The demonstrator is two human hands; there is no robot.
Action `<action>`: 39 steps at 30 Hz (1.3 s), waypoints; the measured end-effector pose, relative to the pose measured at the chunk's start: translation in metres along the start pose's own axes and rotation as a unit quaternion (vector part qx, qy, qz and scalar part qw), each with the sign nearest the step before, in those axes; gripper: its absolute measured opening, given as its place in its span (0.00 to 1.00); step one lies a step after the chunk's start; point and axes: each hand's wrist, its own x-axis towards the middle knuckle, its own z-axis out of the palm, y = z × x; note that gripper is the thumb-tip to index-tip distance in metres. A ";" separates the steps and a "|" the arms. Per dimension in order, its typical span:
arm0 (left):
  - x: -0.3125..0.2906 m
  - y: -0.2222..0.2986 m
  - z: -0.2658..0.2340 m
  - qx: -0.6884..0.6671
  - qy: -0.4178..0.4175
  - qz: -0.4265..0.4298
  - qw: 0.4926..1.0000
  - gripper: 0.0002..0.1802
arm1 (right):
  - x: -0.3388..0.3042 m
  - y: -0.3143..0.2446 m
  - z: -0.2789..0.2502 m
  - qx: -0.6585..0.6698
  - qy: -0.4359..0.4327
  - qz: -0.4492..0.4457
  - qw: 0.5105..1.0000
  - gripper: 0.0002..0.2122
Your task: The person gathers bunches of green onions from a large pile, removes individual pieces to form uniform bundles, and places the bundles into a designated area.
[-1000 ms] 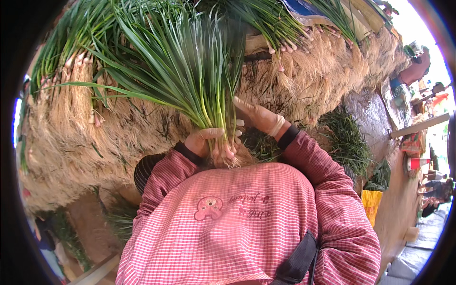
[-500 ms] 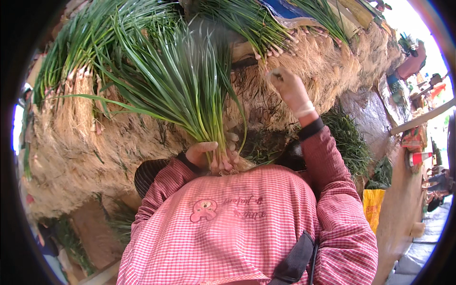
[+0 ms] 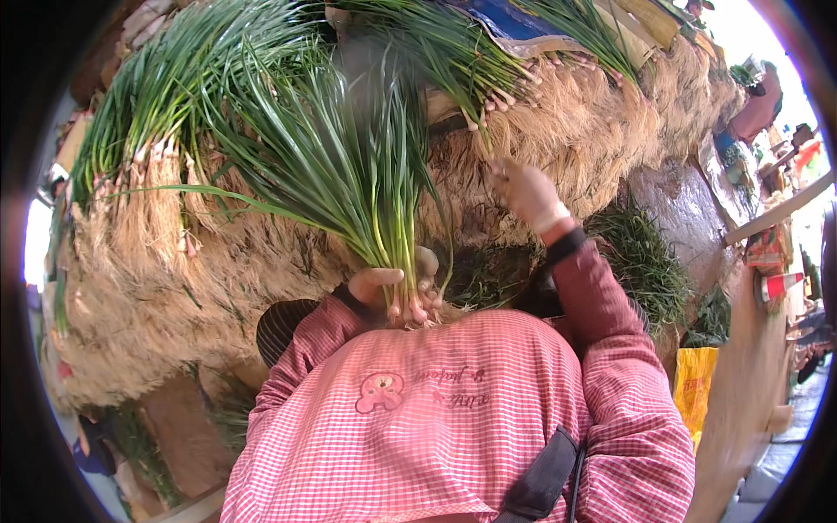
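A thick bunch of green garlic (image 3: 388,218) stands in front of my chest. Its long leaves fan upward and the pale bulbs hang just above my apron. My left hand (image 3: 377,283) is wrapped round the lower stems, thumb across the front. Farther right, my gloved right hand (image 3: 530,199) is closed, fingertips pinching the bulb end of a single green garlic stalk (image 3: 486,139), which slants up toward a loose pile of green garlic (image 3: 493,83). The palm side of the right hand is hidden.
A larger heap of green garlic (image 3: 148,131) lies at the far left, its dry roots trailing over a long mass of straw-coloured roots (image 3: 174,288). Loose green leaves (image 3: 641,261) lie right of my arm, near a yellow bag (image 3: 695,383). A traffic cone (image 3: 780,286) stands farther right.
My right hand has moved slightly down, and its fingers have closed on a stalk at the edge of the loose pile. My left hand still grips the bunch.
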 end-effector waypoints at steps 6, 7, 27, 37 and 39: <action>0.004 -0.010 0.003 -0.032 0.055 0.048 0.997 0.29 | -0.082 -0.043 0.013 0.568 -0.348 0.142 0.732 0.18; 0.002 -0.008 0.004 -0.028 0.043 0.028 0.998 0.30 | -0.087 -0.045 0.034 0.603 -0.313 0.085 0.729 0.17; 0.036 0.028 0.027 0.091 0.147 0.068 0.983 0.35 | -0.077 -0.076 -0.013 0.106 -0.056 -0.203 0.972 0.14; 0.024 0.030 0.017 0.032 0.060 0.156 0.985 0.25 | 0.063 -0.039 -0.057 0.087 0.129 0.032 0.987 0.14; 0.029 0.042 0.036 0.071 0.041 0.177 0.981 0.22 | 0.102 -0.011 -0.041 0.134 0.035 0.092 0.986 0.12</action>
